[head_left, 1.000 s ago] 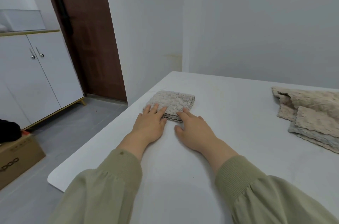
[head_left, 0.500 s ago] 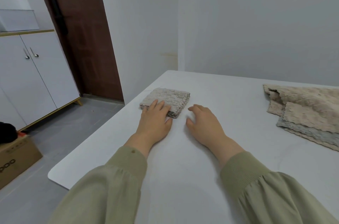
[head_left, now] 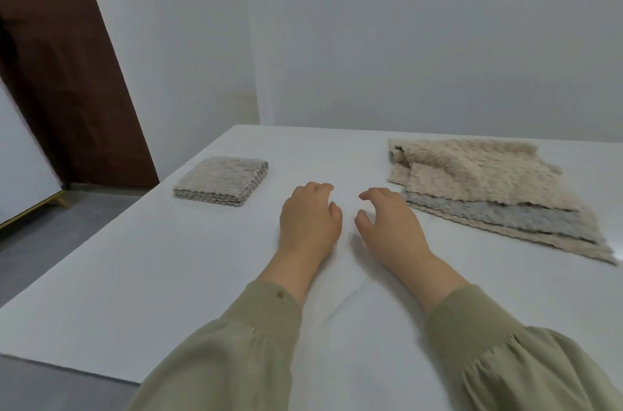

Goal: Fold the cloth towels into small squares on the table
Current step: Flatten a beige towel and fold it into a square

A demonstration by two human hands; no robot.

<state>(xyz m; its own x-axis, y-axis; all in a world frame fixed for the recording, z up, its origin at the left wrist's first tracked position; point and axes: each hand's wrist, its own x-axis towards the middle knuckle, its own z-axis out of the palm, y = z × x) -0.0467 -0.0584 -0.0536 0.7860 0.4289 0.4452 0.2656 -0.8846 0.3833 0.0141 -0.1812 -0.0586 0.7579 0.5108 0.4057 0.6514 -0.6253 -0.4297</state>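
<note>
White table (head_left: 168, 275) held one folded square (head_left: 220, 181) at left and one loose pile (head_left: 488, 181) at right, with at least three towels in it; overlap hid the exact count. Left hand (head_left: 308, 222) and right hand (head_left: 387, 225) were between them, fingers loosely curled, holding nothing. Risks: pulling the pile's edge could drag several layers, and a nudge could knock the square off the nearby table edge.

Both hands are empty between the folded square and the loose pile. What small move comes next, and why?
Probably the right hand should reach for the top towel of the loose pile and pull it onto the bare table. The folded square looks finished, the left hand is empty too, and the right one is nearest the pile.
</note>
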